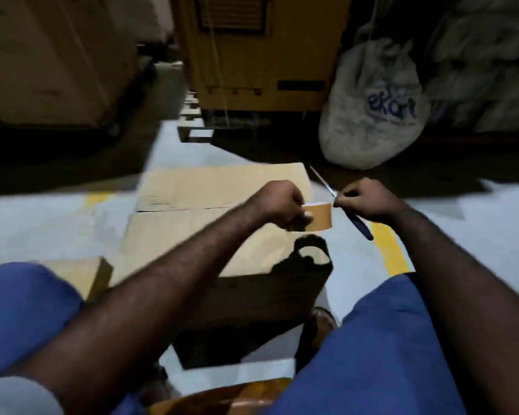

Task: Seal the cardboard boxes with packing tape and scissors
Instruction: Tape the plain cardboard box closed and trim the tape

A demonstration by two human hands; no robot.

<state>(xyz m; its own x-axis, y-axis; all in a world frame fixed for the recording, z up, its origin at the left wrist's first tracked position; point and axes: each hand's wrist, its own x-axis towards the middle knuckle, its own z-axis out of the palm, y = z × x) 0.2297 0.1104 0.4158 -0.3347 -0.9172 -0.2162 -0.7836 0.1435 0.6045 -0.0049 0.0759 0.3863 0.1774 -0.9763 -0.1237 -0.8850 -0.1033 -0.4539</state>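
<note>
Our left hand (278, 205) grips the brown tape roll (318, 217) above the cardboard box (162, 229) on the floor, and our right hand (369, 200), holding the scissors (359, 224), should pull tape out slow and straight.

Your tape roll (318, 216) is tan-brown with a pale rim. Your scissors (360, 227) have dark blue handles and silvery blades. The box (192, 232) before you is plain light brown. The floor (57, 223) is pale grey, crossed by a yellow stripe (391, 253). Your trousers (387, 339) are blue. The sack (372, 109) is white with blue lettering, and the cabinet (252, 55) behind it is yellow.
</note>
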